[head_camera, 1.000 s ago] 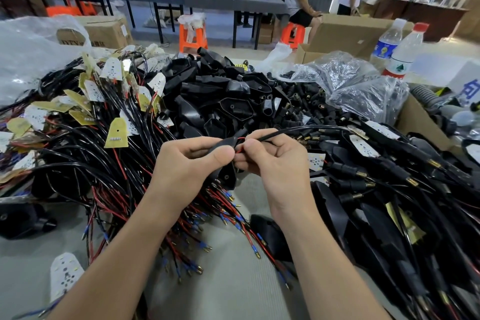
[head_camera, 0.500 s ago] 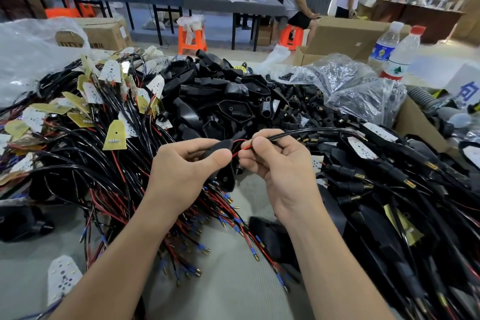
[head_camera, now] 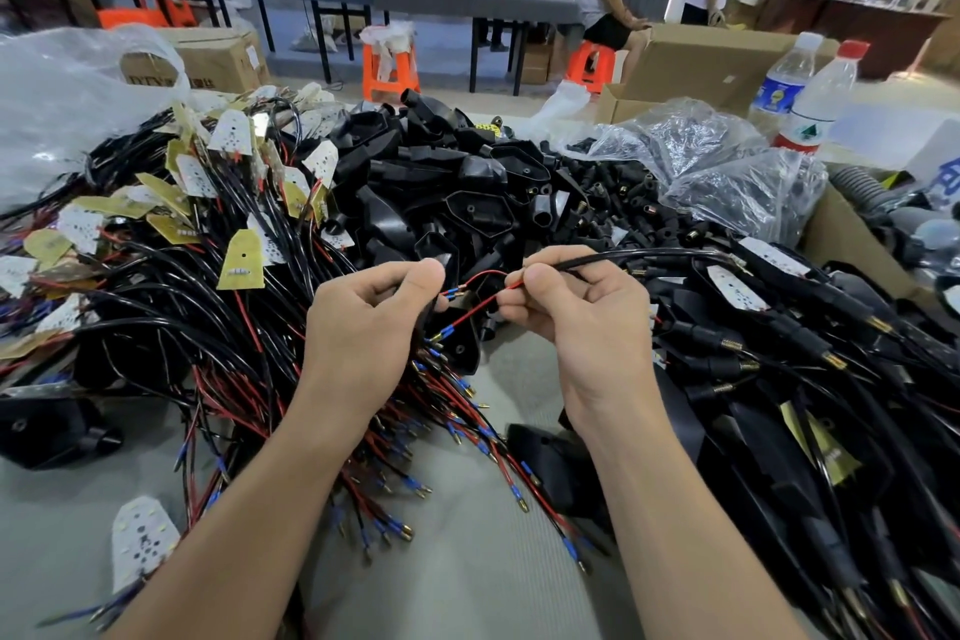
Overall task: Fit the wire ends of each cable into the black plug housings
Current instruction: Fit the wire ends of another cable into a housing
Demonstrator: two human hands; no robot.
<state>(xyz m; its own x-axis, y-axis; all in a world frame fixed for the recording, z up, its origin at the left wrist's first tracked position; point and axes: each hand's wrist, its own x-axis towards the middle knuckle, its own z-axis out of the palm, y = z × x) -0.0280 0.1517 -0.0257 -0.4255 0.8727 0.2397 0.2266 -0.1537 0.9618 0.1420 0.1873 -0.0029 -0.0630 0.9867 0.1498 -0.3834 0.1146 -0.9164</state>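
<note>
I saw my left hand (head_camera: 363, 327) gripping a black housing (head_camera: 460, 338), thumb pressed near its top. My right hand (head_camera: 582, 312) pinched a black cable (head_camera: 639, 257) just beside it, two red wires (head_camera: 475, 309) with blue-sleeved ends bridging the gap toward the housing. Heaps of cables (head_camera: 171, 327) and housings (head_camera: 467, 192) covered the table (head_camera: 467, 582).

We hold both bare forearms up from the near edge, converging toward the middle. Our left hand (head_camera: 366, 322) is curled, thumb pressed forward against the bent forefinger. Our right hand (head_camera: 582, 314) sits just beside it, knuckles up, thumb and forefinger pinched, remaining fingers folded under.
</note>
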